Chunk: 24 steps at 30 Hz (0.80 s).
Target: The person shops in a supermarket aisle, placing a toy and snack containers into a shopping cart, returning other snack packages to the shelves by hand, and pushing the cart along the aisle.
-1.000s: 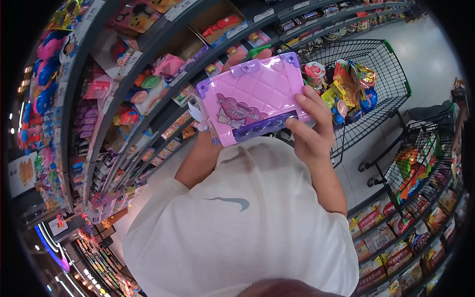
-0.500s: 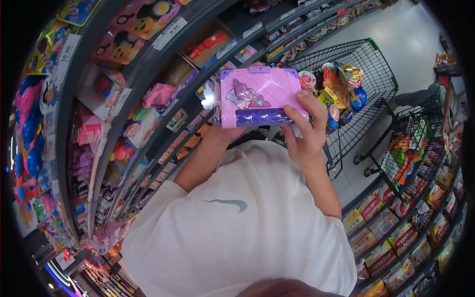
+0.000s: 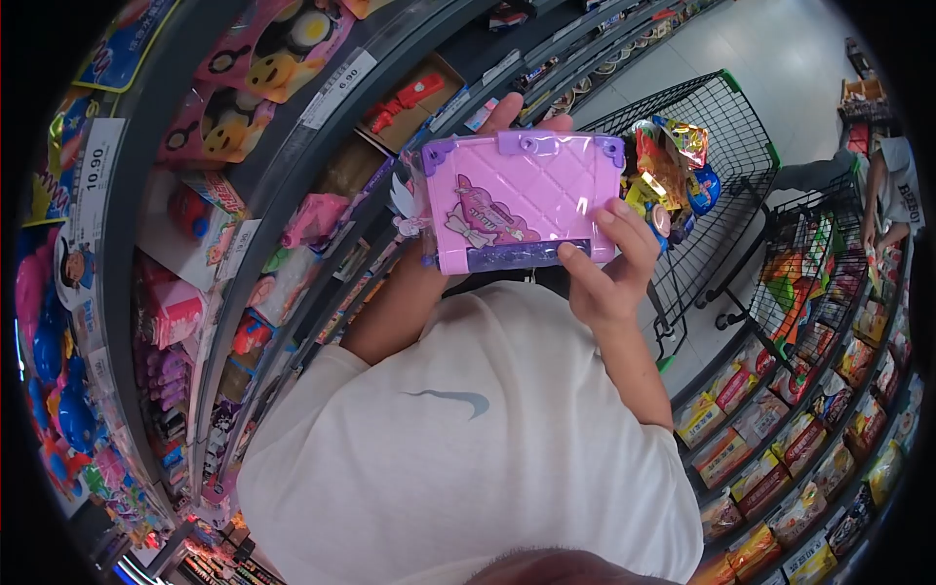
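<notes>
A pink and purple toy case [image 3: 531, 200] in clear plastic wrap is held up in front of my chest, its quilted front with a heart-shaped picture facing me. My left hand [image 3: 502, 115] supports it from behind; only some fingertips show above the top edge, and the palm is hidden by the case. At the lower right corner, my right hand [image 3: 619, 268] grips it, with the thumb on the purple lower strip and the fingers along the right edge. Some white and purple pieces hang at the case's left side.
Toy shelves [image 3: 244, 146] with price tags curve along the left. A wire shopping cart [image 3: 726, 146] with colourful packages stands behind the case to the right. A second cart [image 3: 804, 263] and a person [image 3: 892, 185] are farther right. Snack shelves [image 3: 780, 468] fill the lower right.
The case dipped and tilted back, then came upright again and nearer level than at first. Fingertips of my left hand show above it again. The view has shifted over the shelves.
</notes>
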Motion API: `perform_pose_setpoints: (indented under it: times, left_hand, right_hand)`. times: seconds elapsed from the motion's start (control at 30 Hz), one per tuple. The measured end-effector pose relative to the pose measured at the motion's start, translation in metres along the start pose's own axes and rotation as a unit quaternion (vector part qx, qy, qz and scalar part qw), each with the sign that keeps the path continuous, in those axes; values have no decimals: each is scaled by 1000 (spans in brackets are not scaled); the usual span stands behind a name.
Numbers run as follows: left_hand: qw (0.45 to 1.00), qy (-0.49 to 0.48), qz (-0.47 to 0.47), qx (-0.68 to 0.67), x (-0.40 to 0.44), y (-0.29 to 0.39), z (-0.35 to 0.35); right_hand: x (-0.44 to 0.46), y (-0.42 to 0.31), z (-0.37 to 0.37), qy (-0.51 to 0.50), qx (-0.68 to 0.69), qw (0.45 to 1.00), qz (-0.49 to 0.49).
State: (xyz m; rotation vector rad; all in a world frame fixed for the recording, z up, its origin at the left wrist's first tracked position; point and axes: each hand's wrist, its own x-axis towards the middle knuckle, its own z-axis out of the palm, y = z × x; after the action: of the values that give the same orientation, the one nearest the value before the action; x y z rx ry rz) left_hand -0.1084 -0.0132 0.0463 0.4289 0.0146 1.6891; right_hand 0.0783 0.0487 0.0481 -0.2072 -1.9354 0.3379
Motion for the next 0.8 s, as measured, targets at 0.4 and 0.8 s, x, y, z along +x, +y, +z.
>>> perform_pose_setpoints:
  times: [0.4, 0.8]
  left_hand:
    - [966, -15, -69, -249, 1, 4, -16]
    - [914, 129, -128, 363, -9, -11, -65]
  right_hand:
    - [17, 0, 7, -3, -44, 996, -84]
    - [-44, 13, 11, -18, 207, 843, 496]
